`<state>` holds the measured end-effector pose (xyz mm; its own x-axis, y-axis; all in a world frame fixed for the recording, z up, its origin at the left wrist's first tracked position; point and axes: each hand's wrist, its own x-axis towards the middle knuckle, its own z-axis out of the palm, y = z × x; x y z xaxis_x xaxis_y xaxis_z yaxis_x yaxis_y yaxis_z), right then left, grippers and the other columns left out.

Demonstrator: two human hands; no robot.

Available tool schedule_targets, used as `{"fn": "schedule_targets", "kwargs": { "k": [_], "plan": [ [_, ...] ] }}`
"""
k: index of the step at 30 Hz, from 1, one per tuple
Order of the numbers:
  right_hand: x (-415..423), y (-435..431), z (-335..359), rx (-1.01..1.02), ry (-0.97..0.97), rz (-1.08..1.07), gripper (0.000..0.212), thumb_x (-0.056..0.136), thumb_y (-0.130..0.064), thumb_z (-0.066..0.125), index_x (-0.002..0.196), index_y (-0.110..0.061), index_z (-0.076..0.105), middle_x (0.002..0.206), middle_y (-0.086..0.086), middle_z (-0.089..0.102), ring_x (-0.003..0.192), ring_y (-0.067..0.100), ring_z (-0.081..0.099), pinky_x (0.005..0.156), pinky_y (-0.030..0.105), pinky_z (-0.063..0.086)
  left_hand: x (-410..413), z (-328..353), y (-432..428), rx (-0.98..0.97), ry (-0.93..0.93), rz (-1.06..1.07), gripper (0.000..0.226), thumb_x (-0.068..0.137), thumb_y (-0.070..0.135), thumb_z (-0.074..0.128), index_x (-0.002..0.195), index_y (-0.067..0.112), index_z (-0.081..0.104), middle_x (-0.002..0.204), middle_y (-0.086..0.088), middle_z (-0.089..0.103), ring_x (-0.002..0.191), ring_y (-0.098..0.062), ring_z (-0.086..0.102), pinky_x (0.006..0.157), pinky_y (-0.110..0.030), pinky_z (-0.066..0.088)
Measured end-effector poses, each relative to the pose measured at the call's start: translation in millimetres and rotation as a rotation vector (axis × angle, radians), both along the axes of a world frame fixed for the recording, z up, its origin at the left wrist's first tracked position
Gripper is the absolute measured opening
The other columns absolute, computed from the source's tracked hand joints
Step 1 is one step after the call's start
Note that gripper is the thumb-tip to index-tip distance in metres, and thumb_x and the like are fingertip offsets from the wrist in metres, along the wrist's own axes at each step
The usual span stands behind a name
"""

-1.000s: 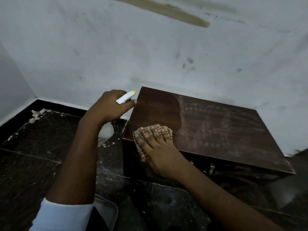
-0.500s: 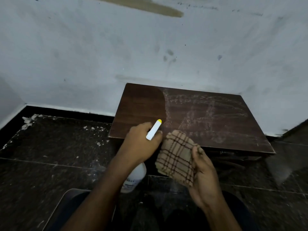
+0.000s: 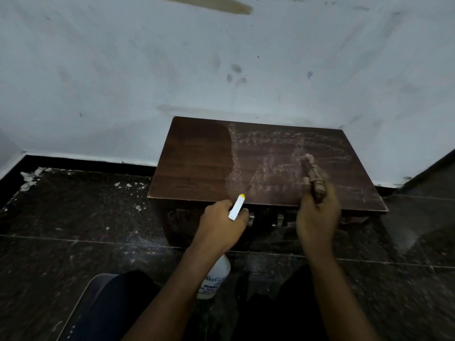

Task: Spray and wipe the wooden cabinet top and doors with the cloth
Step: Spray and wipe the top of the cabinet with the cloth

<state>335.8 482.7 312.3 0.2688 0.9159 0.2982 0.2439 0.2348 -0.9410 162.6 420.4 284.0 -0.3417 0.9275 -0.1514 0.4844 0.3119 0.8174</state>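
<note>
Right hand (image 3: 317,217) clutches cloth (image 3: 314,178) over cabinet top (image 3: 197,163); left hand (image 3: 221,225) grips spray bottle (image 3: 215,279).

Dim, grainy — edges bowed (right hand (image 3: 317,212) blurred).

Cabinet top (image 3: 197,163): lying open from above and left. Wall (image 3: 147,70): closing off rear edge. Left hand (image 3: 219,225), right hand (image 3: 316,215): crowding front edge.

Blurred cloth (image 3: 315,179), illegible bottle label (image 3: 212,286)
</note>
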Motion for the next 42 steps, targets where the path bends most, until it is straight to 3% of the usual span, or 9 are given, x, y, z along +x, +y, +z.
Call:
{"fn": "schedule_targets", "kwargs": {
  "k": [6,9,13,16,21,25,33,38,42],
  "plan": [
    [-25.9,44.4,-35.9,-0.065,-0.898,0.347,0.046,0.104,-0.038,0.049,0.145,-0.018,0.055,0.149,0.007,0.055,0.141,0.028,0.045,0.118,0.039,0.028,1.5,-6.4,-10.2,0.017,-0.007,0.030,0.043,0.097,0.035,0.070,0.067,0.018,0.046,0.062,0.004,0.056,0.059,-0.019,0.053,0.056,-0.031,0.035],
    [-45.1,43.3,-31.1,-0.096,-1.010,0.633,0.056,0.105,-0.044,0.043,0.156,-0.019,0.041,0.165,0.006,0.032,0.156,0.024,0.019,0.126,0.037,0.005,-1.4,-9.1,-14.0,0.012,-0.028,0.048,0.038,0.096,0.036,0.067,0.068,0.017,0.048,0.062,0.003,0.057,0.059,-0.021,0.054,0.057,-0.032,0.035],
    [-22.7,31.7,-32.6,0.019,-1.084,0.864,0.063,0.101,-0.050,0.037,0.159,-0.026,0.034,0.167,-0.003,0.027,0.158,0.017,0.010,0.125,0.030,-0.003,-1.5,-8.7,-19.8,0.002,-0.057,0.062,0.033,0.095,0.026,0.065,0.070,0.014,0.047,0.063,0.001,0.055,0.057,-0.019,0.048,0.055,-0.032,0.034],
    [-0.7,51.2,-23.9,-0.085,-1.073,0.776,0.059,0.106,-0.043,0.047,0.160,-0.027,0.031,0.168,-0.003,0.022,0.158,0.018,0.008,0.126,0.033,0.000,1.4,-5.4,-23.1,0.015,-0.072,0.066,0.032,0.095,0.021,0.064,0.072,0.012,0.044,0.063,-0.001,0.050,0.056,-0.017,0.041,0.054,-0.031,0.034],
    [-48.9,58.1,-26.8,-0.015,-1.425,0.691,0.089,0.093,-0.074,0.009,0.164,-0.021,0.010,0.171,0.002,0.006,0.159,0.027,0.001,0.126,0.044,-0.007,1.7,-0.8,-20.3,0.024,-0.077,0.120,0.034,0.098,0.021,0.063,0.069,0.016,0.046,0.061,0.002,0.049,0.053,-0.015,0.042,0.053,-0.028,0.032],
    [-36.8,37.2,-28.0,0.113,-1.422,0.790,0.085,0.094,-0.071,0.010,0.163,-0.023,0.020,0.170,0.000,0.015,0.158,0.023,0.009,0.127,0.041,-0.002,-7.0,-0.8,-20.5,0.052,-0.092,0.152,0.031,0.099,0.025,0.064,0.072,0.013,0.054,0.063,-0.001,0.054,0.055,-0.017,0.050,0.055,-0.031,0.038],
    [-44.6,77.4,-22.1,-0.131,-1.329,0.596,0.064,0.106,-0.058,0.011,0.164,-0.029,0.014,0.172,-0.002,0.003,0.159,0.022,-0.003,0.127,0.044,-0.006,-13.3,1.7,-21.3,0.069,-0.065,0.176,0.034,0.097,0.018,0.063,0.069,0.012,0.046,0.060,-0.002,0.050,0.054,-0.018,0.047,0.055,-0.033,0.039],
    [-56.9,39.6,-24.1,0.023,-1.333,0.853,0.056,0.109,-0.050,0.014,0.163,-0.035,0.014,0.171,-0.009,0.003,0.158,0.018,-0.005,0.127,0.042,-0.008,-16.3,5.1,-18.4,0.080,-0.099,0.190,0.028,0.095,0.024,0.062,0.076,0.004,0.054,0.061,-0.007,0.056,0.057,-0.025,0.055,0.056,-0.047,0.050],
    [-14.7,62.3,-15.9,-0.172,-1.305,0.815,0.053,0.110,-0.046,0.017,0.162,-0.040,0.012,0.171,-0.013,-0.002,0.158,0.018,-0.006,0.124,0.044,-0.008,-19.3,9.9,-20.8,0.098,-0.095,0.189,0.030,0.097,0.021,0.063,0.081,-0.003,0.053,0.064,-0.008,0.055,0.059,-0.026,0.055,0.057,-0.042,0.047]
  ]
}}
